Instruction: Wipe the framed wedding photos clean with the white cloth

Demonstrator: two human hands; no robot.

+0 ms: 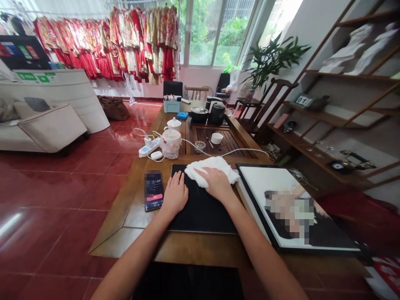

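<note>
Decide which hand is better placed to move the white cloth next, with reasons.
Probably the right hand: it lies on the white cloth, while the left hand rests at the black panel's left edge.

A phone (154, 192), hanging garments (137, 41), a leafy plant (272, 58), perhaps a kettle (216, 113).

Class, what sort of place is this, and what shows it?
Probably a costume or bridal shop: red and gold garments hang in a long row beside the window, and a curved white counter stands at the picture's left.
</note>
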